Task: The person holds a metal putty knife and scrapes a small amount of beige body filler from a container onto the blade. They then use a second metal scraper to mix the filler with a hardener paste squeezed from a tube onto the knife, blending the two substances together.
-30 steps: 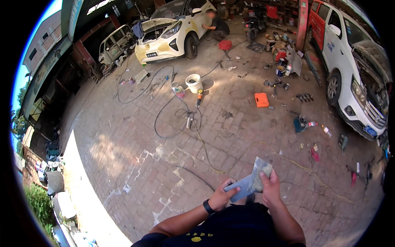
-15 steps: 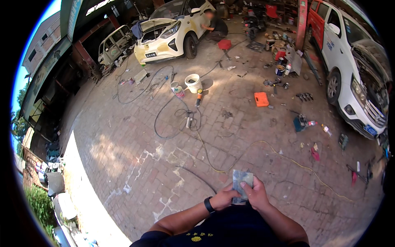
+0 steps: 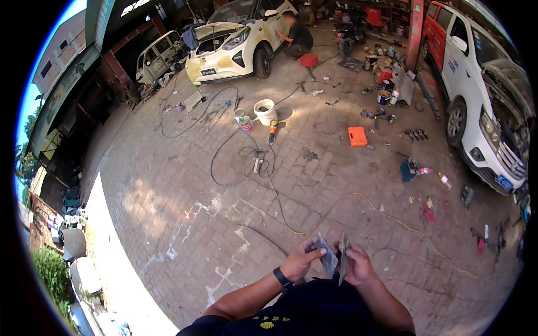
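Two bare hands meet low in view, just above dark shirt. Left hand, black watch on wrist, fingers closed on thin grey sheet. Right hand grip clamped on second grey sheet, held edge-on, just beside first. Below lies brick-paved yard floor. Yellow hose and black cables snake across paving. White bucket, orange case well apart ahead. Crouching person beside yellow-white car.
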Available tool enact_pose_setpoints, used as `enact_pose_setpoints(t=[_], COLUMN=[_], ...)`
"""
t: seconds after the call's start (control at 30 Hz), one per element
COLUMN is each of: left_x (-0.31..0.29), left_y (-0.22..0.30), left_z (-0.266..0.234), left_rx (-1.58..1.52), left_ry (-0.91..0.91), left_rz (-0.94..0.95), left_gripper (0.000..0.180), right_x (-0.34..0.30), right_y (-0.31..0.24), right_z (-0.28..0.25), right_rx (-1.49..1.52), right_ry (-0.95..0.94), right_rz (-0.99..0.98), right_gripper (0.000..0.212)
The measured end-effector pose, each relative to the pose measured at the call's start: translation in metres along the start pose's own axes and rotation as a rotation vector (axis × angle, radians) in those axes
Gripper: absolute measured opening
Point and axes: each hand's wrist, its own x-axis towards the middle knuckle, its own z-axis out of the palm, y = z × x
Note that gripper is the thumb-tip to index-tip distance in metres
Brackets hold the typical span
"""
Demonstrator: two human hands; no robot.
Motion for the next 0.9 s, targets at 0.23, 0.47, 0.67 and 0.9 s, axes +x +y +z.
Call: enact_pose_setpoints(t=[0.23, 0.47, 0.67, 0.9], left_x=[-0.018, -0.027, -0.018, -0.014], left_y=[0.004, 0.007, 0.011, 0.003], left_z=[0.009, 0.035, 0.026, 0.011], left_rx=[0.19, 0.445, 0.104, 0.126], left_ry=[0.101, -0.186, -0.166, -0.181], left_rz=[-0.006, 0.22, -0.074, -0.152], left_gripper=[0.026, 0.059, 0.066, 0.058], right_x=[0.021, 0.031, 0.007, 0.005], right_y=[0.0, 0.0, 0.019, 0.012], right_z=[-0.027, -0.024, 0.009, 0.004], right_rx=[-0.426, -0.384, -0.626, -0.76], right_ry=[0.283, 0.475, 0.168, 0.137], right_rz=[-0.388, -0.477, -0.298, -0.349], right_gripper=[0.028, 0.025, 0.025, 0.021])
